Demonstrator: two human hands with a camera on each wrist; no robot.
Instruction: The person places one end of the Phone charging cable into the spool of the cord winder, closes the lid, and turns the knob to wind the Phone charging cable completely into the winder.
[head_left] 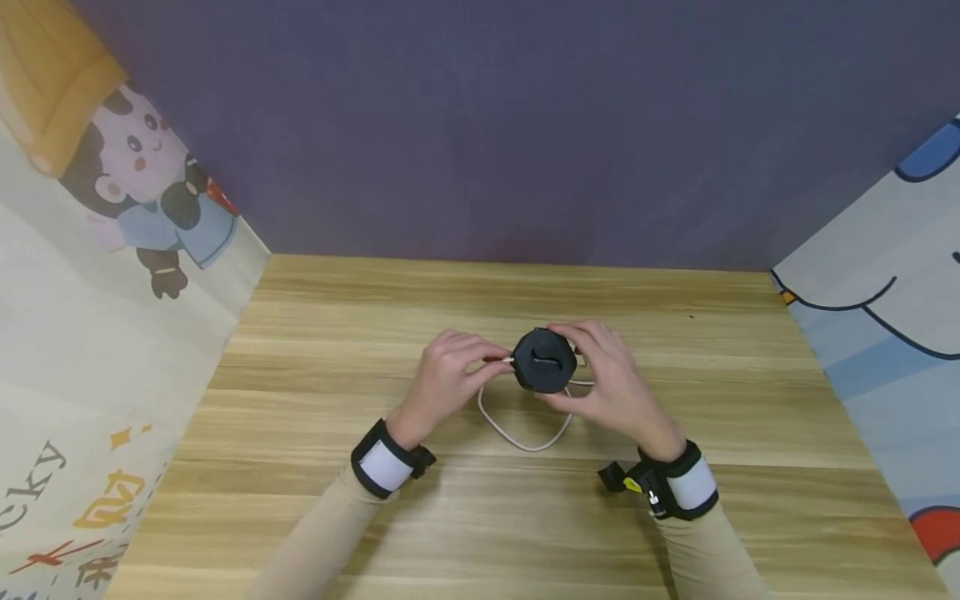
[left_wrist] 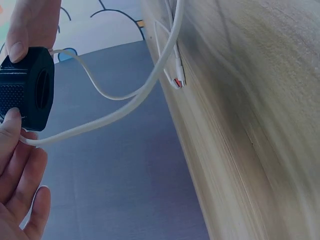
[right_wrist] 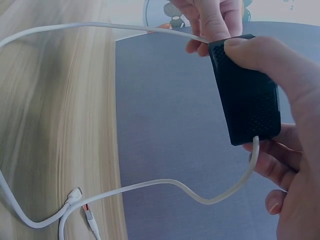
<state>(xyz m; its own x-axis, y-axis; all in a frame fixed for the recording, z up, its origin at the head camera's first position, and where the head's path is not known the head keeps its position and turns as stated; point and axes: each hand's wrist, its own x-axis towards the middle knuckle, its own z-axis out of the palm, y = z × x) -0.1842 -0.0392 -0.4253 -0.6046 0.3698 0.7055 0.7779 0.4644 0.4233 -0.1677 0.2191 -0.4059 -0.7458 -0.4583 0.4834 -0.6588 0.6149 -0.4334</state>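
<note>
A black octagonal cable winder [head_left: 545,360], with an S-shaped groove on its face, is held up over the wooden table. My right hand [head_left: 609,379] grips it by its edges, thumb on the near side and fingers on the far side. At its left edge, my left hand [head_left: 456,371] pinches the white cable [head_left: 525,448] between thumb and fingers, right beside the case. The cable comes out of two opposite sides of the winder, as the right wrist view shows, and hangs in a loop. Its plug ends [right_wrist: 75,195] dangle lower down, one with a red-orange part.
The wood-grain table [head_left: 315,433] lies under both hands. Behind it rises a plain dark blue-grey wall [head_left: 480,133]. Side panels with cartoon prints stand at the left [head_left: 67,333] and right [head_left: 892,292]. Both wrists carry black straps with small cameras.
</note>
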